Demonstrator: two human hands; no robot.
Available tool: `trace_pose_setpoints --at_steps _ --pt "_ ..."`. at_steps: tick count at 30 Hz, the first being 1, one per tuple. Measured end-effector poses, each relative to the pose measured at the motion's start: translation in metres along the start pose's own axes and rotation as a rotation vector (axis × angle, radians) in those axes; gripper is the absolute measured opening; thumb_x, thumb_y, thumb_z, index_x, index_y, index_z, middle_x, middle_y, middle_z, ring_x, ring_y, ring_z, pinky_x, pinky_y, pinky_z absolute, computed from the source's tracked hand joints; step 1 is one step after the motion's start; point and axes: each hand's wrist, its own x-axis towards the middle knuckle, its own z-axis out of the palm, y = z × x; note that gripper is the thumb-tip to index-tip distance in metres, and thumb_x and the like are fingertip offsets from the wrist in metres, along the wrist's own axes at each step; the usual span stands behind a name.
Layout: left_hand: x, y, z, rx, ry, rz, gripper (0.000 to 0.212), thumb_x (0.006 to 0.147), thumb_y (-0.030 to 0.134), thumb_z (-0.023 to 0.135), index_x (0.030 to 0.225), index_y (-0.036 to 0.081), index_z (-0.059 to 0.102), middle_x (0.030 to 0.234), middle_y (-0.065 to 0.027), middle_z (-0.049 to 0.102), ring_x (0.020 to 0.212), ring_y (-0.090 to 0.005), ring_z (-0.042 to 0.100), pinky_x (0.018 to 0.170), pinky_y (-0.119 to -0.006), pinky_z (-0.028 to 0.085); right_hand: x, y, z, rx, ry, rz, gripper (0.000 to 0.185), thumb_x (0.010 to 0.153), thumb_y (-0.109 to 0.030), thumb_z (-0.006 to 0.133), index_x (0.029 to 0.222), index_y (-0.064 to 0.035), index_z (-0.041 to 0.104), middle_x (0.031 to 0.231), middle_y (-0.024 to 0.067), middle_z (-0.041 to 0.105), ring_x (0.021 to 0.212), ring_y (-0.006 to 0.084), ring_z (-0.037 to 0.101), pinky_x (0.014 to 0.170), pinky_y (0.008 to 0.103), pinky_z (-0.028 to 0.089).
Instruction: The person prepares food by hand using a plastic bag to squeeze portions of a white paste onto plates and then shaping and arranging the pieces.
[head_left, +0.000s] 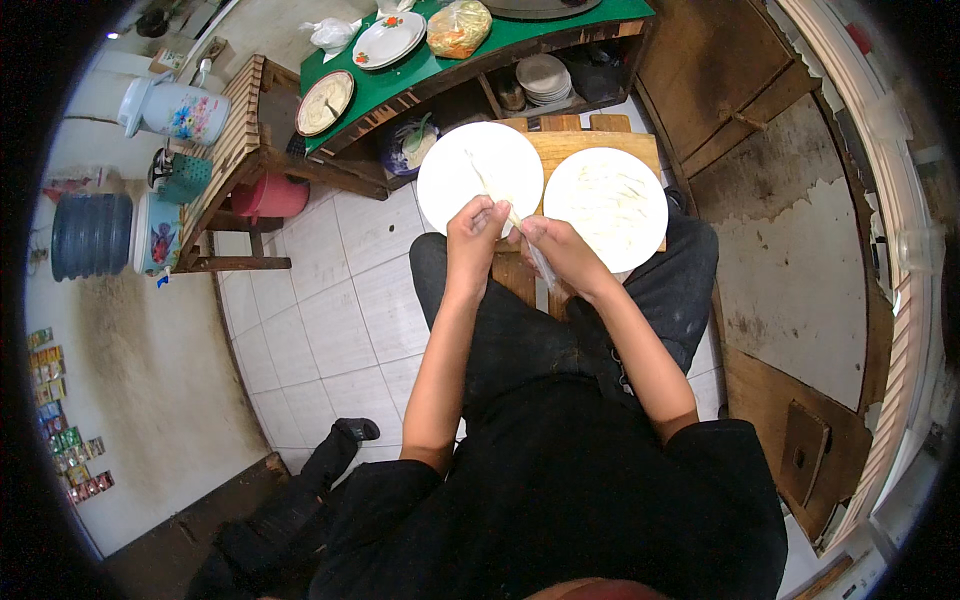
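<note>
A narrow clear plastic bag (489, 178) with pale filling in it stretches between my two hands, over the near edge of a white round plate (450, 161). My left hand (480, 225) pinches the bag's filled part between thumb and fingers. Lower down, my right hand (553, 244) grips the bag, whose loose tail hangs below the fingers. Just right of it lies a second white plate (606, 206) with thin pale strips spread over it. Both plates rest on a wooden stool (592, 142) before my knees.
A green-topped table (412, 79) across from me holds a bowl of pale paste (325, 103), flowered plates (389, 41) and a bag of shredded vegetables (459, 30). Stacked plates (543, 77) stand beneath. A pink bucket (270, 196) is at left; another person's leg (330, 457) extends at lower left.
</note>
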Motion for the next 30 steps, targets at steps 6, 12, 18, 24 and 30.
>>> trace_pose_setpoints --at_steps 6,12,18,24,30 --pt "-0.005 -0.008 0.001 -0.041 0.009 -0.112 0.024 0.092 0.019 0.062 0.103 -0.002 0.064 0.081 0.0014 0.057 0.077 -0.0075 0.052 0.075 -0.023 0.045 -0.008 -0.006 -0.001 -0.292 0.080 -0.122 0.034 0.101 -0.032 0.045 0.103 -0.0034 0.063 0.074 -0.0012 0.053 0.062 0.0063 0.044 0.060 0.0211 0.040" --pt "-0.015 -0.006 0.005 -0.148 0.037 0.042 0.025 0.092 0.018 0.062 0.104 -0.004 0.064 0.088 -0.0037 0.065 0.077 -0.0079 0.057 0.073 -0.023 0.047 -0.011 -0.010 0.021 -0.077 0.127 0.079 0.025 0.102 -0.026 0.042 0.093 -0.0065 0.056 0.067 -0.0061 0.043 0.059 0.0044 0.039 0.052 0.0225 0.035" --pt "-0.016 0.005 -0.008 -0.135 0.116 -0.029 0.022 0.092 0.015 0.062 0.100 -0.005 0.066 0.093 -0.0049 0.067 0.086 -0.0087 0.059 0.077 -0.023 0.046 -0.006 0.003 0.032 0.096 0.059 0.026 0.023 0.102 -0.025 0.042 0.097 -0.0071 0.054 0.069 -0.0058 0.043 0.057 0.0054 0.039 0.051 0.0220 0.034" --pt "-0.016 0.002 -0.008 -0.288 -0.168 -0.017 0.026 0.094 0.017 0.059 0.108 -0.005 0.062 0.099 -0.0072 0.064 0.090 -0.0117 0.059 0.081 -0.026 0.047 -0.012 -0.002 0.024 0.811 -0.206 0.073 0.013 0.099 -0.022 0.048 0.095 -0.0098 0.050 0.066 -0.0057 0.037 0.054 0.0067 0.033 0.048 0.0215 0.029" --pt "-0.011 -0.008 -0.015 -0.485 -0.254 -0.103 0.024 0.094 0.014 0.061 0.108 -0.005 0.060 0.104 -0.0076 0.063 0.095 -0.0116 0.058 0.087 -0.026 0.046 -0.016 -0.004 0.030 0.921 -0.233 0.127 0.013 0.099 -0.021 0.048 0.092 -0.0107 0.047 0.063 -0.0056 0.033 0.051 0.0067 0.030 0.048 0.0222 0.026"
